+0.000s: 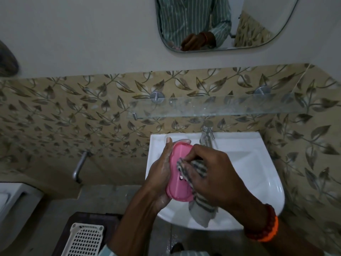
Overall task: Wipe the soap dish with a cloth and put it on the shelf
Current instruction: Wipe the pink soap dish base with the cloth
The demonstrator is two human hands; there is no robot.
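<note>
A pink oval soap dish (178, 159) is held over the left side of the white basin (265, 174). My left hand (160, 170) grips it from the left, thumb along its far rim. My right hand (212, 172) presses a grey striped cloth (201, 207) against the dish's inner face; the cloth's loose end hangs down below the dish. A glass shelf (212, 107) is fixed to the tiled wall above the basin, and nothing stands on it.
A chrome tap (207, 133) rises at the basin's back edge. A mirror (221, 24) hangs above the shelf. A metal pipe (79, 167) sticks out of the wall at left. A white perforated plastic crate (84, 239) sits low on the left.
</note>
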